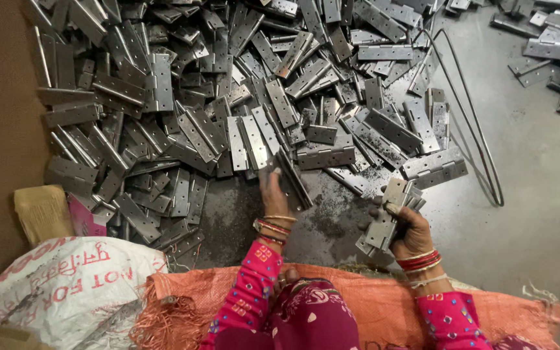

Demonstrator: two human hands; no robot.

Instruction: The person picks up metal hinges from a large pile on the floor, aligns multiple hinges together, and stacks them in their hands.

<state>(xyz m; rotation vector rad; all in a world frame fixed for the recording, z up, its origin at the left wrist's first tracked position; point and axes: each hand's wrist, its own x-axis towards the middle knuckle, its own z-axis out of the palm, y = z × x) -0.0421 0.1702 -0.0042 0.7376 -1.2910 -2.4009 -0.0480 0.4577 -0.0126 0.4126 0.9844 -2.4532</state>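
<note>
Hinges (pixel 393 217), a small stack of flat steel ones, sit clamped in the right hand (pixel 409 233), fingers wrapped round the lower half with the top ends poking up and out past the thumb. So the grip there is closed tight on the stack, low on it rather than centred.

Only the head view to go on. The left hand (pixel 273 191) is stretched forward to the near edge of the big hinge pile (pixel 228 97), fingertips on or just at a leaf lying there. Honestly can't tell if it's pinched anything yet or is just touching; the fingers look fairly flat and narrow.

What could go wrong, I reckon: the stack is held by its bottom end, so the top leaves could fan out and slide off onto the grey floor (pixel 526 194) if one more gets added. Stamped edges look sharp too, and bare fingers raking a loose heap could get nicked. The pile slopes toward the hand, so tugging one out may bring neighbours sliding down. A bent wire loop (pixel 481 149) lies well to the right, clear of both hands.
</note>
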